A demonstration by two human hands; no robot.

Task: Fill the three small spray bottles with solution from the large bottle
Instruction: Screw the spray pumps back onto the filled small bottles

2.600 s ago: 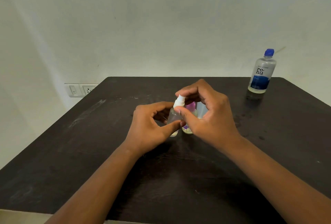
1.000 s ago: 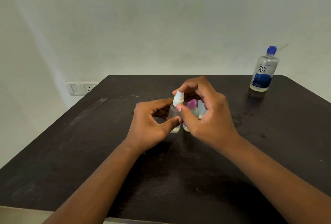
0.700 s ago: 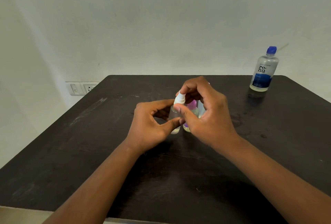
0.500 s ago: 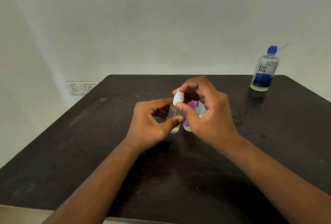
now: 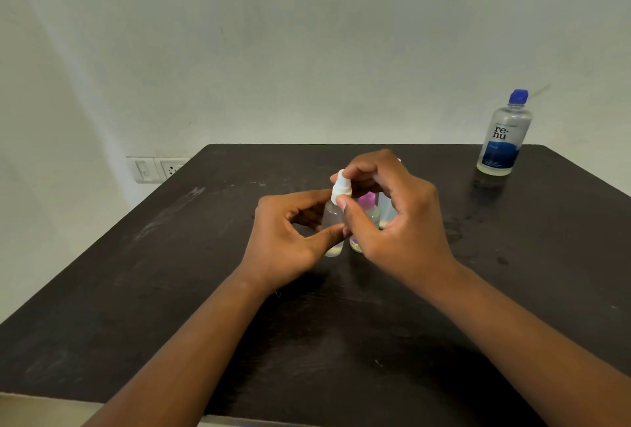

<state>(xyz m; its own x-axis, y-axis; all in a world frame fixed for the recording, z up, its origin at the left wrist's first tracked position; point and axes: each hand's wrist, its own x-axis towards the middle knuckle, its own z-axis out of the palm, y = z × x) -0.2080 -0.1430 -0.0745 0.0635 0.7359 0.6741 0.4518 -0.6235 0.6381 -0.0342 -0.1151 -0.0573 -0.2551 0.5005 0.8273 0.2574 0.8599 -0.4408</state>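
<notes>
My right hand half hides two spray bottles; it pinches the white spray cap while my left hand grips the upright clear bottle.

Right hand covers most of the purple-capped bottle and the clear one behind; big bottle's small print unreadable.

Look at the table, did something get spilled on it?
Maybe. The dark table has small wet-looking spots between the right hand and the capped re-nu bottle, which stands upright. Pale scuff marks streak the left side. Nothing has tipped over.
</notes>
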